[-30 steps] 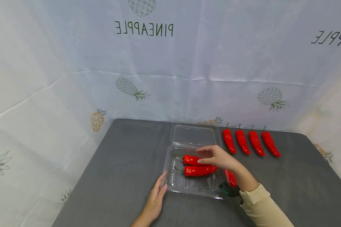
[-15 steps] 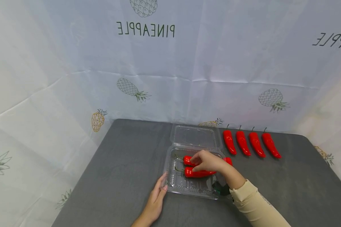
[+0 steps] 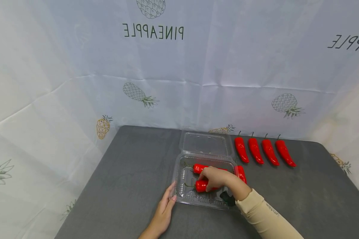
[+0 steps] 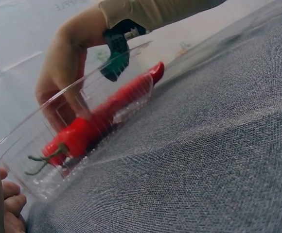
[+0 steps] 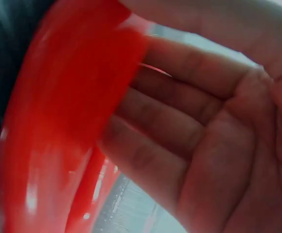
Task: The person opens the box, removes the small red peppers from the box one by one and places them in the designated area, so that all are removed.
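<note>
A clear plastic clamshell container (image 3: pixel 194 199) lies unfolded on the table, its lid (image 3: pixel 206 143) laid back on the far side. Inside it are two red chili peppers with green stems pointing left. My right hand (image 3: pixel 216 177) reaches in from above and pinches the nearer pepper (image 3: pixel 200 186) between thumb and fingers; in the right wrist view the red pepper (image 5: pixel 58 126) fills the left side. Just beyond lies the farther pepper (image 3: pixel 198 168), partly behind the hand. My left hand (image 3: pixel 164 210) grips the container's left side, thumb at the rim.
Another red pepper (image 3: pixel 241 174) lies just right of the container, partly hidden by the right forearm. Several red peppers (image 3: pixel 269 152) stand in a row at the back right of the grey table (image 3: pixel 128 172). A pineapple-print curtain (image 3: pixel 179 66) hangs behind.
My right hand has come down onto the nearer pepper, taken hold of it and shifted it slightly toward the container's near side. The left hand has stayed in place.
</note>
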A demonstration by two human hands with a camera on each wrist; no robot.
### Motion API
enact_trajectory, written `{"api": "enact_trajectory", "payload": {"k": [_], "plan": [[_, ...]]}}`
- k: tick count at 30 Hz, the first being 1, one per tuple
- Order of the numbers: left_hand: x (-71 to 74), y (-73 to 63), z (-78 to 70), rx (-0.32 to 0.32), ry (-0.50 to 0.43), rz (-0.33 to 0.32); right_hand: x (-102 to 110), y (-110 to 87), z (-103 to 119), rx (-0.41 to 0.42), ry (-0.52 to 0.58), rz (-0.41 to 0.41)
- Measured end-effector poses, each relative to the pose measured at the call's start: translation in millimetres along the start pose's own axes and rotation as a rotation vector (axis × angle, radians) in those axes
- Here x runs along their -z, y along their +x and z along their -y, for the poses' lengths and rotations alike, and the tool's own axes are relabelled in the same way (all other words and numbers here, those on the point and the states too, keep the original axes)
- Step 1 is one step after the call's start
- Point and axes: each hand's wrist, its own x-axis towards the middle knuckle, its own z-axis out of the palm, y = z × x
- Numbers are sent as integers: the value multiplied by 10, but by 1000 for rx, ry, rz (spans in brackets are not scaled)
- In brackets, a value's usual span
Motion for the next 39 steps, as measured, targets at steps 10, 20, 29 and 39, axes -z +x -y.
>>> {"api": "enact_trajectory", "payload": {"k": [10,20,29,39], "plan": [[-1,4,-11,8,2,-4,-11,-4,24,49,-53,34],[-2,-1,-17,5,3,-5,58,-18,34,114,-80,107],[-2,2,-12,14,2,2,116,-32,16,215,8,84],[-8,-2,0,0,-2,-6,191,-84,-8,202,67,63]]}}
